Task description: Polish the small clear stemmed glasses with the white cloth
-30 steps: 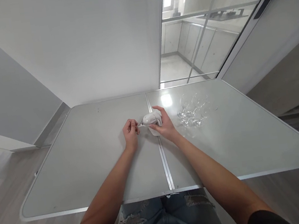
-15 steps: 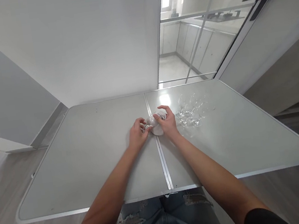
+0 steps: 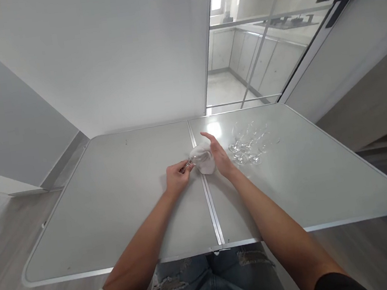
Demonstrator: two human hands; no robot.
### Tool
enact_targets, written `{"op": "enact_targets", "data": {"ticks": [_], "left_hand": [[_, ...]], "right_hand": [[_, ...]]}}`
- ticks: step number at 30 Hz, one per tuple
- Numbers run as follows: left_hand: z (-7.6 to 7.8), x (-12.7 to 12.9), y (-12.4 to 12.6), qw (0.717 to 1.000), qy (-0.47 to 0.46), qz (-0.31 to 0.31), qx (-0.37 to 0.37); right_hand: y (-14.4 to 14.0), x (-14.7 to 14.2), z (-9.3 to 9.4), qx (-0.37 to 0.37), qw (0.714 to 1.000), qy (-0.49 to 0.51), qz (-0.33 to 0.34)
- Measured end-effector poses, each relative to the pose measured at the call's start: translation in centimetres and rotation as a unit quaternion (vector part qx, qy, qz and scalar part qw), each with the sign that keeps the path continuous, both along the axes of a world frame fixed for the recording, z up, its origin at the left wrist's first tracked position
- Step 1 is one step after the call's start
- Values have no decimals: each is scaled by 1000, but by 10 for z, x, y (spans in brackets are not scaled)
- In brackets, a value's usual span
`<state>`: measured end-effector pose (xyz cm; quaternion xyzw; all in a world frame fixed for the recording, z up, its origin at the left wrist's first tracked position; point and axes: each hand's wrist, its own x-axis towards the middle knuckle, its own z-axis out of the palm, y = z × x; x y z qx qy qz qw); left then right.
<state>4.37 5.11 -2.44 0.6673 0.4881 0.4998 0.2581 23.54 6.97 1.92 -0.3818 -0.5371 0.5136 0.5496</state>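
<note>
The left grip (image 3: 177, 178) pinches a stemmed glass (image 3: 197, 159) against a white cloth (image 3: 207, 167) beside the right grip (image 3: 222, 159), whose hold I cannot tell. This piece seems unfinished; the clustered glasses (image 3: 236, 148) right of both grips may be done or waiting.

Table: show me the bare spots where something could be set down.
Free: the left panel, outward from the left hand; right front, bordered by right forearm and glass cluster. Crowded: that cluster, and mid-table: right hand, held glass, white cloth.

A home interior, with kitchen cabinets (image 3: 251, 49) beyond a glass-paned door (image 3: 265, 30)
</note>
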Motion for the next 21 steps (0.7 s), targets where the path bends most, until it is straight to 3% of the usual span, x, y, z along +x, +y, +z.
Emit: {"op": "enact_targets", "data": {"ticks": [5,9,12,16,21], "left_hand": [[-5,-1,0,997,64,37,24],[-6,1,-1,998,56,-9,24],[-3,2,-1,999,27,-10,22],[-2,0,0,999,13,25,17],[-4,0,-1,999,42,-6,16]], "right_hand": [[2,3,2,49,991,-123,20],[1,7,8,41,995,-87,38],[-1,8,12,39,998,-45,13],[0,6,8,62,992,-113,-5],[2,7,7,42,987,-149,37]]}}
